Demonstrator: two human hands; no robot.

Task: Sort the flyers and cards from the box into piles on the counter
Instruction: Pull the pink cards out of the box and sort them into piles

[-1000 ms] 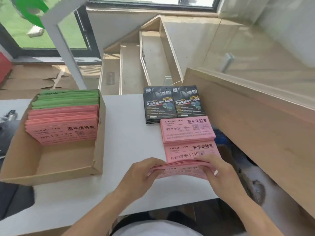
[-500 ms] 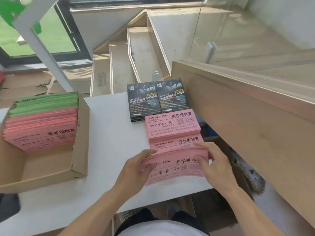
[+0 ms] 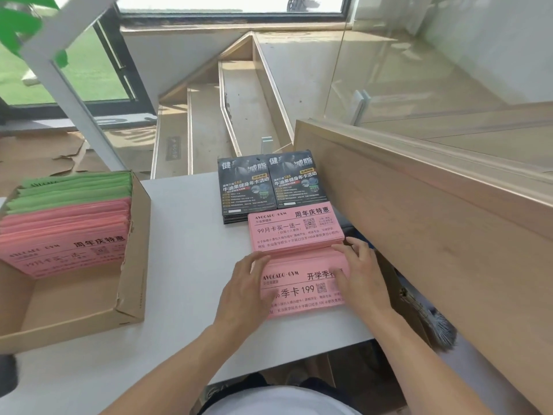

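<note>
Flyers in the near pink pile lie directly under both hands, long axis running left to right across the counter, just in front of the far pink pile. The left hand rests on its left end with fingers laid flat and relaxed; the right hand rests on its right end, fingers spread and straight, holding nothing. Neither hand is nearer; each covers 1 end, likely squaring the pile. I count 2 pink piles and 2 black stacks side by side behind them. The box, well to the left, holds 1 row of pink and green sheets; how many I cannot tell.
</note>
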